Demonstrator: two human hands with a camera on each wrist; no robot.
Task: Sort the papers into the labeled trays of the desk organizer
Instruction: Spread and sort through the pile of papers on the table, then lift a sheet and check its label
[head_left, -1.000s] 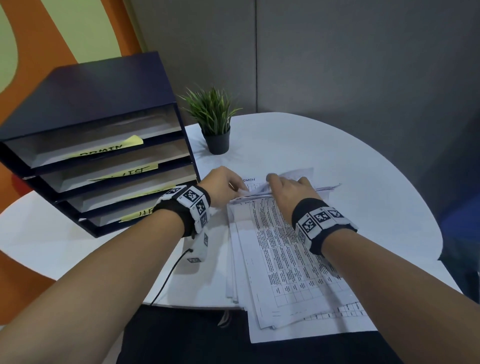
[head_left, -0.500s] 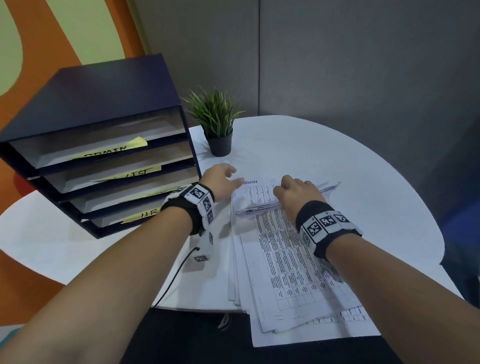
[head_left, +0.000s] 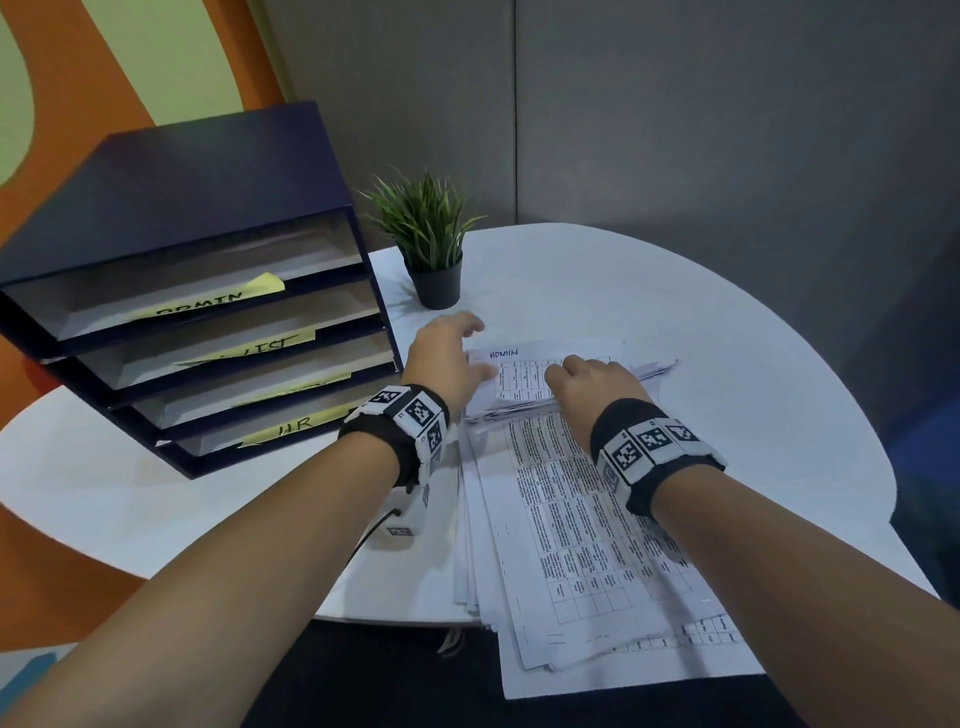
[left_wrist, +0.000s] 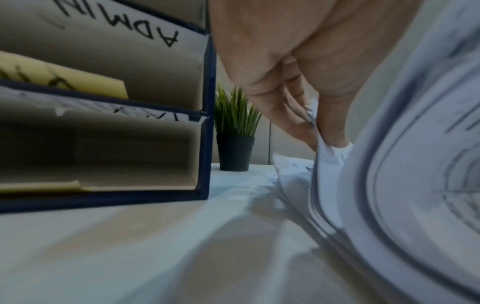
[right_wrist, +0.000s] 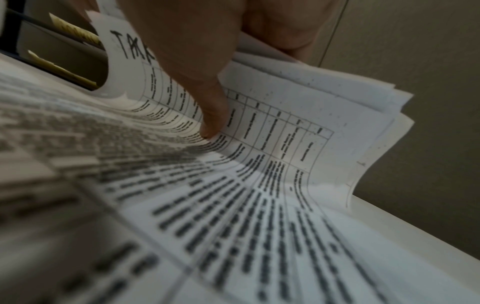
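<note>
The person is wearing a black band around each bare forearm at the wrist, the left band (head_left: 395, 441) and the right band (head_left: 644, 457). White blocks printed with black square code markings are running across the top of both bands. A small white unit (head_left: 410, 514) with a thin black cable (head_left: 363, 540) is hanging below the left band.

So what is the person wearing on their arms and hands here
Both forearms are bare, with no sleeves and no gloves. Each wrist carries a black band fitted with white blocks printed with black square-patterned markers: the left wrist band and the right wrist band. Under the left wrist hangs a small white module, also marked, with a thin black cable running back from it.
</note>
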